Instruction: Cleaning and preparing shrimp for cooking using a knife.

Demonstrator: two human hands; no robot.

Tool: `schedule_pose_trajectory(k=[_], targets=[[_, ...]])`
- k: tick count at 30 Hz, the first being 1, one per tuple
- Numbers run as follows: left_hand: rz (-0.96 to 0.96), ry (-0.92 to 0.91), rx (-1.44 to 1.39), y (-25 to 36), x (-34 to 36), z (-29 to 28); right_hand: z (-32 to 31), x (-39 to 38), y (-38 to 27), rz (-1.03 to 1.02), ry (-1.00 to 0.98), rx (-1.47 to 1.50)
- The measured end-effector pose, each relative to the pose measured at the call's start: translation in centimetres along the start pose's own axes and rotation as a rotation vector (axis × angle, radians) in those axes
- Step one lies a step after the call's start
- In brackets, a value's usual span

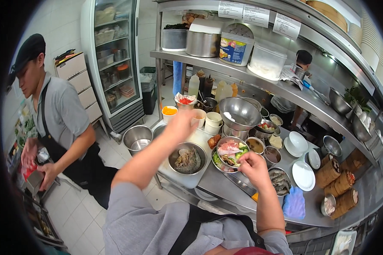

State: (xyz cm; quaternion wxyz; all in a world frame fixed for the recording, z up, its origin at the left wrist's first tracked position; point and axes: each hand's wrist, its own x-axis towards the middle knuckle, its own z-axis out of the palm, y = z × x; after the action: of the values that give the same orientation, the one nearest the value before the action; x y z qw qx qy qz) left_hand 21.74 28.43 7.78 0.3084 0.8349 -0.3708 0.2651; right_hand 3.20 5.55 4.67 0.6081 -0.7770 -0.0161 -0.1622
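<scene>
Left hand [181,123] blurred, fingers indistinct over the cups [212,121]. Right hand [252,165] covers part of the mixed bowl [230,154]. Far worker [294,85] half hidden behind the shelf [259,78].

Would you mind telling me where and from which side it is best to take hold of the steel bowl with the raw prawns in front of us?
Probably by the rim. The prawn bowl sits upright on the white board, its thin steel lip bare all round. Its near-left edge looks freest: the mixed bowl under the right hand crowds its right, and the left hand reaches above its far side.
</scene>
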Motion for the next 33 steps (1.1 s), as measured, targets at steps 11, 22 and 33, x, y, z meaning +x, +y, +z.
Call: schedule_pose_trajectory(k=[11, 22, 33], targets=[[-0.09, 0.301, 0.287, -5.3, 31.0, -9.9, -1.5, -5.4, -1.1, 0.1, 0.123, 0.006], [-0.371, -0.041, 0.492, -9.8, 40.3, -7.7, 1.7, -7.7, -2.9, 0.248, 0.438, -0.018], [-0.145, 0.103, 0.199, -7.3, 34.1, -11.1, 5.2, -5.0, -3.3, 0.184, 0.435, 0.033]])
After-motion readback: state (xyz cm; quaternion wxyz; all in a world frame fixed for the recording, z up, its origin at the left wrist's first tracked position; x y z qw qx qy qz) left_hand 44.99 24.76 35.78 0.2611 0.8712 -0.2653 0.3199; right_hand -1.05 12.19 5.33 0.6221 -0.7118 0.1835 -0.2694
